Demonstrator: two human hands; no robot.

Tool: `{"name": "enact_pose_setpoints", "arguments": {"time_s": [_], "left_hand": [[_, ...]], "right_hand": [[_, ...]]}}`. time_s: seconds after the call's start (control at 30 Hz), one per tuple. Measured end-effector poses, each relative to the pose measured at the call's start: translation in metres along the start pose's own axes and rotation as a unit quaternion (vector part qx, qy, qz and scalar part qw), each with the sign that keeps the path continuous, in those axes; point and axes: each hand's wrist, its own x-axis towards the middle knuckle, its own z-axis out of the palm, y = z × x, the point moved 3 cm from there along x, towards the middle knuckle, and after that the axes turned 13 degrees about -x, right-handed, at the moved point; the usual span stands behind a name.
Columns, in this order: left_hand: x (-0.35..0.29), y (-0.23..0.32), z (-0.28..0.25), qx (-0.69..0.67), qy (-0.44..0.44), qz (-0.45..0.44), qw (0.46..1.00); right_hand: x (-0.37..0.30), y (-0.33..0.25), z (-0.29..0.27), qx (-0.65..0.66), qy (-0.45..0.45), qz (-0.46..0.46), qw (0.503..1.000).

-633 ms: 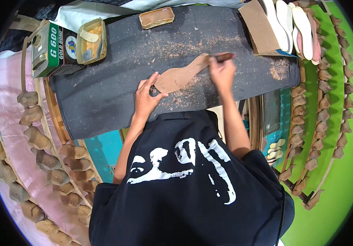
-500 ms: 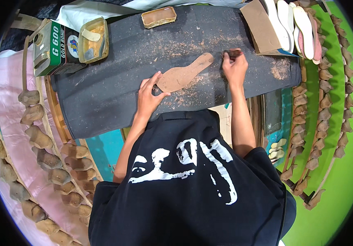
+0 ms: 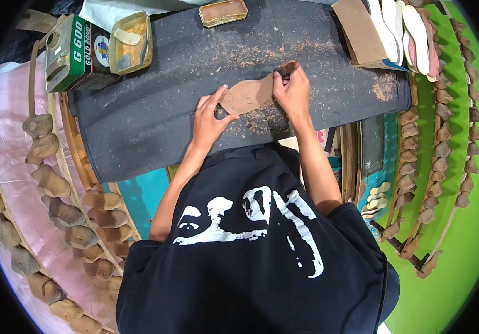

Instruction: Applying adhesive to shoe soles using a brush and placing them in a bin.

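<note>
Head view: left hand [image 3: 209, 119] is pinning the sole [image 3: 246, 96] flat while right hand [image 3: 291, 89] is gripping its end, fingers closed, so a slip of that grip could be tearing the sole's edge.

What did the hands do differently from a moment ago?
The right hand, out past the far tip of the brown sole piece before, has come back onto that tip and covers it, with a small tool. The sole piece looks turned slightly. The left hand still presses its near end on the dark mat. The tins stayed put.
</note>
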Motion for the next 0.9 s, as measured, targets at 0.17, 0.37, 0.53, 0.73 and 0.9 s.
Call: {"name": "enact_pose_setpoints", "arguments": {"time_s": [0.17,0.37,0.53,0.73,0.9], "left_hand": [[-0.004,-0.008,0.004,-0.01,0.013,-0.007,1.0],[-0.006,-0.007,0.003,-0.026,0.046,-0.001,0.999],[-0.006,-0.007,0.001,-0.033,0.038,-0.008,0.999],[-0.008,-0.014,0.003,-0.025,0.033,-0.016,0.999],[-0.007,-0.005,0.002,-0.021,0.028,-0.032,0.999]], "right_hand": [[-0.034,-0.047,0.028,-0.156,-0.058,-0.226,0.96],[-0.045,-0.052,0.031,0.065,-0.085,-0.108,0.988],[-0.027,-0.049,0.02,-0.076,-0.052,-0.209,0.974],[-0.062,-0.056,0.035,0.076,-0.114,-0.168,0.976],[-0.01,0.004,-0.016,-0.101,0.039,-0.129,0.986]]}}
